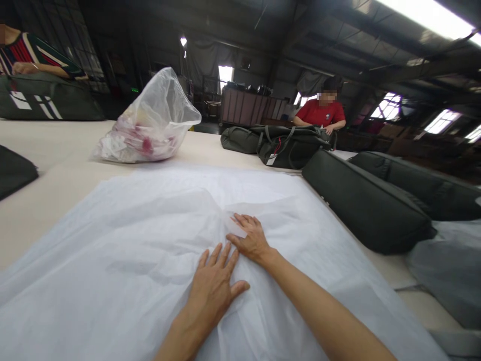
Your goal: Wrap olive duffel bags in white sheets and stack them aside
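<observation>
A large thin white sheet (124, 240) of translucent wrapping material lies spread over the pale table (48, 150) in front of me. My left hand (212, 286) rests flat on it, palm down, fingers spread. Just beyond it, my right hand (250, 235) presses on the sheet with its fingers pinching a small raised fold of the material near the sheet's middle. The two hands almost touch.
A clear plastic bag (150, 123) of red and white items sits at the back left. Dark green bags (361, 205) lie along the right side, with more (289, 143) before a person in a red shirt (321, 113). Another person's arm (30, 67) rests on a green bag far left.
</observation>
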The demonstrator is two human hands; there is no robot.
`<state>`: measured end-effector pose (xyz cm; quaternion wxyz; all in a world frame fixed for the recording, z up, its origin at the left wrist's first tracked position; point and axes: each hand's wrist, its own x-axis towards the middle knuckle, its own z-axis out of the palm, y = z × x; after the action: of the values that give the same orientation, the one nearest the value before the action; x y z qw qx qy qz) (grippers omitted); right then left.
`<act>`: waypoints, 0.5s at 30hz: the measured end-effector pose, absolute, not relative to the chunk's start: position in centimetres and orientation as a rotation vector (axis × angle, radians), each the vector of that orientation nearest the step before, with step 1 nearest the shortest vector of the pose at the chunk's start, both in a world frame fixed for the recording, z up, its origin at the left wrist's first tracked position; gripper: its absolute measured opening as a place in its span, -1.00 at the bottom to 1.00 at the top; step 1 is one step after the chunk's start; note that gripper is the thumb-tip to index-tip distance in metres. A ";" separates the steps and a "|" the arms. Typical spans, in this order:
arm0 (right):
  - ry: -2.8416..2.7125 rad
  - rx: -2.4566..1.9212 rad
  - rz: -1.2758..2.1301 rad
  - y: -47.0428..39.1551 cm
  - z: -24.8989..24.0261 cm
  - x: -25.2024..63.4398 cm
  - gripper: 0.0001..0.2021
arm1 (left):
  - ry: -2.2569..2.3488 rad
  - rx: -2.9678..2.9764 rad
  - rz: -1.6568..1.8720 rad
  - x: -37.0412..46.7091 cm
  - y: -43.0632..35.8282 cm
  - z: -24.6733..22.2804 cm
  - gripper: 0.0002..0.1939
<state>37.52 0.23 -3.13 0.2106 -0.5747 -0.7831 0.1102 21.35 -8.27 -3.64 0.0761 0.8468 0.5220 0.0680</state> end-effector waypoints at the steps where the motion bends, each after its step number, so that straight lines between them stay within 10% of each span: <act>1: -2.238 -1.592 0.250 0.4 -3.5 37.4 -0.47 | 1.565 2.547 0.173 21.4 -8.3 -3.4 -0.30; 6: -2.238 -1.693 0.316 3.3 -2.8 38.8 -0.24 | 1.597 2.549 0.087 21.5 -8.3 -2.6 -0.33; 15: -1.714 -1.673 0.673 7.0 -4.1 38.2 -0.53 | 1.594 2.547 0.016 21.5 -8.3 -2.2 -0.36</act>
<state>38.21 7.01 -4.11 0.3212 -0.6369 -0.6524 0.2561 21.48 -8.28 -2.20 0.0684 0.8457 0.5292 0.0052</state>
